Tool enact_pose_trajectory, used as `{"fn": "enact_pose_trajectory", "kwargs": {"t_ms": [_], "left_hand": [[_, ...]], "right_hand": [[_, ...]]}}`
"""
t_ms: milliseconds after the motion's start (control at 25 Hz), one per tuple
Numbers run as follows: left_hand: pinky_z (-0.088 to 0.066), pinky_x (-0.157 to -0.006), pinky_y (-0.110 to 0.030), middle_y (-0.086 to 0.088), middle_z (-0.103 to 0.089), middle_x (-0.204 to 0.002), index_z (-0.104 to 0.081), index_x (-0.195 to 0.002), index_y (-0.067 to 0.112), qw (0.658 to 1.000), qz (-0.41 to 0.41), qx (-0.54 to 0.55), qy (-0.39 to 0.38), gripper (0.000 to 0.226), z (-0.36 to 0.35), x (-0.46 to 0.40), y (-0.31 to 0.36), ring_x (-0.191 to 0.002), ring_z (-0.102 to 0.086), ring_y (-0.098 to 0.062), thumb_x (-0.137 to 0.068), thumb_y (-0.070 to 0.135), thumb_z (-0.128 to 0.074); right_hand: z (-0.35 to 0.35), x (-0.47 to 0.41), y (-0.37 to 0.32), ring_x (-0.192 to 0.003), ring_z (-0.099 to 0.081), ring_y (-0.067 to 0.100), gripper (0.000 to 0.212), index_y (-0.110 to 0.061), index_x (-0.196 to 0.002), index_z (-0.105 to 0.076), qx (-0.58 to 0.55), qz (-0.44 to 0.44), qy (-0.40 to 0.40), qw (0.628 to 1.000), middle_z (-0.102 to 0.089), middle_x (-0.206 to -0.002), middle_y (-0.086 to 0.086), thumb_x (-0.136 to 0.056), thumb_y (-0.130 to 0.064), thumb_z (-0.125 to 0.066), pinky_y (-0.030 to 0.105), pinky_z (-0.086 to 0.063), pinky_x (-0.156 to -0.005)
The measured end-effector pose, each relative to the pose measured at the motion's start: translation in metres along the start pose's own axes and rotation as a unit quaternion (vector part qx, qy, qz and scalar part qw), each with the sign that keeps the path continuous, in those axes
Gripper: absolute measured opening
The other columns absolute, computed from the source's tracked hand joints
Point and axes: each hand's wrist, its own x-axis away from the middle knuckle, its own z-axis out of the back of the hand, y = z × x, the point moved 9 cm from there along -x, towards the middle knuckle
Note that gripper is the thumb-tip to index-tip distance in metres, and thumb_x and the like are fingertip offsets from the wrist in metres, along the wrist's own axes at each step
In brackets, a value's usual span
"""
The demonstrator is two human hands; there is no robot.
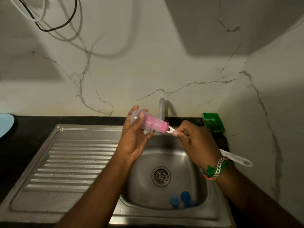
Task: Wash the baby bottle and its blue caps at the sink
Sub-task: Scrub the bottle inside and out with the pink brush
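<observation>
My left hand (134, 135) grips the clear baby bottle (139, 119) above the sink basin, holding it on its side with the mouth toward the right. A pink sponge brush head (154, 125) fills the bottle's inside and sticks out at the mouth. My right hand (195, 142) grips the brush's white handle (236, 159), which runs back past my wrist. Two blue caps (180, 199) lie at the near side of the basin floor, below my arms.
The steel sink (141, 211) has a ribbed drainboard (74, 162) on the left and a drain (161, 176) in the middle. A tap (161, 107) rises behind the bottle. A green soap tray (213, 122) sits at the back right. A pale blue plate edge (5, 125) shows far left.
</observation>
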Motion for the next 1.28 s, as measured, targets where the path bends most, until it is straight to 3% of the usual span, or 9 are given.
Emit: {"fn": "enact_pose_trajectory", "kwargs": {"t_ms": [160,320,520,760,920,1040,1120,1200,1280], "left_hand": [[-0.060,-0.073,-0.042,-0.005,-0.069,-0.117,-0.057,-0.128,0.031,1.000,0.028,-0.002,-0.006,0.060,-0.002,0.003,-0.021,-0.107,-0.070,-0.025,-0.075,0.018,-0.082],[-0.058,-0.085,-0.050,-0.007,-0.066,-0.119,-0.053,-0.128,0.028,0.999,0.016,-0.011,0.038,0.047,0.019,-0.001,-0.005,-0.115,-0.063,-0.031,-0.087,0.018,-0.071],[-0.060,-0.078,-0.044,-0.014,-0.062,-0.124,-0.050,-0.136,0.025,0.997,0.055,-0.038,0.047,0.051,0.019,0.011,-0.036,-0.111,-0.065,-0.032,-0.090,0.017,-0.069],[-0.059,-0.074,-0.043,-0.015,-0.059,-0.126,-0.050,-0.136,0.026,0.997,0.054,-0.033,0.054,0.048,0.021,0.010,-0.031,-0.109,-0.067,-0.030,-0.093,0.015,-0.068],[-0.056,-0.086,-0.049,-0.014,-0.060,-0.125,-0.049,-0.141,0.023,0.996,0.039,-0.028,0.078,0.055,0.029,0.010,-0.023,-0.107,-0.067,-0.030,-0.090,0.015,-0.069],[-0.058,-0.083,-0.048,-0.010,-0.064,-0.121,-0.048,-0.143,0.025,0.993,0.047,-0.009,0.104,0.061,0.035,0.016,-0.024,-0.102,-0.071,-0.026,-0.088,0.014,-0.070],[-0.059,-0.074,-0.043,-0.011,-0.064,-0.124,-0.047,-0.144,0.024,0.992,0.057,-0.013,0.110,0.063,0.030,0.020,-0.030,-0.103,-0.071,-0.026,-0.086,0.016,-0.071],[-0.059,-0.073,-0.043,-0.015,-0.060,-0.129,-0.045,-0.148,0.020,0.991,0.048,-0.020,0.125,0.066,0.032,0.018,-0.026,-0.109,-0.067,-0.029,-0.088,0.017,-0.071],[-0.058,-0.078,-0.047,-0.017,-0.059,-0.134,-0.046,-0.148,0.021,0.988,0.031,-0.014,0.149,0.063,0.037,0.016,-0.013,-0.117,-0.064,-0.034,-0.090,0.016,-0.070]], "right_hand": [[-0.007,-0.002,-0.007,-0.051,-0.046,0.000,0.017,-0.021,-0.082,-0.058,-0.014,0.014,-0.005,1.000,-0.052,-0.059,-0.011,-0.095,-0.028,-0.066,0.025,-0.033,-0.048],[-0.001,0.006,0.015,-0.057,-0.056,0.005,0.013,-0.027,-0.084,-0.058,0.005,-0.019,-0.026,0.999,-0.060,-0.065,-0.007,-0.093,-0.030,-0.067,0.032,-0.046,-0.053],[-0.027,0.009,0.010,-0.079,-0.069,0.005,0.036,-0.038,-0.125,-0.052,-0.046,-0.033,-0.099,0.994,-0.072,-0.091,-0.011,-0.091,-0.043,-0.065,0.039,-0.058,-0.068],[-0.024,0.006,0.010,-0.073,-0.067,0.010,0.031,-0.034,-0.100,-0.059,-0.020,-0.026,-0.098,0.995,-0.070,-0.081,-0.012,-0.091,-0.063,-0.054,0.044,-0.056,-0.065],[-0.026,0.005,0.009,-0.066,-0.061,0.015,0.016,-0.031,-0.094,-0.054,-0.020,-0.030,-0.117,0.992,-0.065,-0.075,-0.007,-0.094,-0.044,-0.062,0.045,-0.053,-0.061],[-0.014,0.009,0.006,-0.060,-0.054,0.008,0.020,-0.032,-0.095,-0.051,0.077,-0.007,-0.062,0.995,-0.058,-0.072,-0.011,-0.089,-0.041,-0.067,0.031,-0.043,-0.051],[-0.007,0.010,-0.004,-0.064,-0.057,0.006,0.022,-0.036,-0.108,-0.054,0.123,0.017,-0.002,0.992,-0.063,-0.081,-0.015,-0.090,-0.036,-0.067,0.027,-0.042,-0.052],[-0.018,0.013,-0.008,-0.086,-0.063,0.011,0.034,-0.038,-0.128,-0.056,0.102,0.042,-0.035,0.993,-0.067,-0.107,-0.013,-0.094,-0.031,-0.061,0.032,-0.052,-0.068],[-0.027,0.016,-0.003,-0.098,-0.062,0.014,0.033,-0.038,-0.131,-0.058,0.081,0.039,-0.080,0.993,-0.065,-0.116,-0.009,-0.098,-0.030,-0.056,0.035,-0.052,-0.079]]}}
